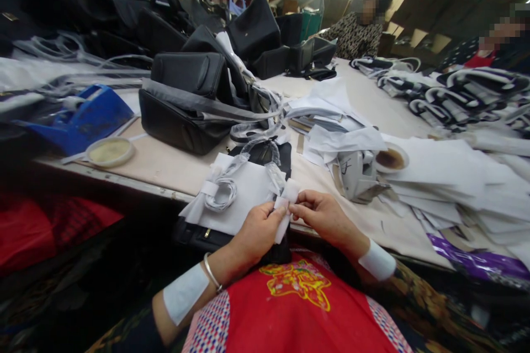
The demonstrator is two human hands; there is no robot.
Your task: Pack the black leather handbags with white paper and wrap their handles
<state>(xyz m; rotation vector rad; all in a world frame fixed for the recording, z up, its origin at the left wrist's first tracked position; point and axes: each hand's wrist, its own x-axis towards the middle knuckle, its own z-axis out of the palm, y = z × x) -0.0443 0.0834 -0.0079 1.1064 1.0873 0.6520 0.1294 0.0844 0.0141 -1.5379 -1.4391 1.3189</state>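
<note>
My left hand point(259, 231) and my right hand point(321, 215) meet at the near table edge, both pinching a small white strip of wrapping paper point(285, 204). The strip sits at the end of a plastic-wrapped handle point(269, 162) of a black handbag point(265, 198) lying in front of me, mostly covered by white paper point(244, 187). A coiled wrapped strap point(219, 190) rests on that paper. Both hands are closed on the strip.
Black handbags point(186, 99) pile up at the centre and back left. A blue tape dispenser point(83, 118) and a shallow dish point(110, 151) sit at left. Loose white sheets point(434, 176), a small cup point(391, 159) and wrapped straps point(455, 94) cover the right. Three people sit across the table.
</note>
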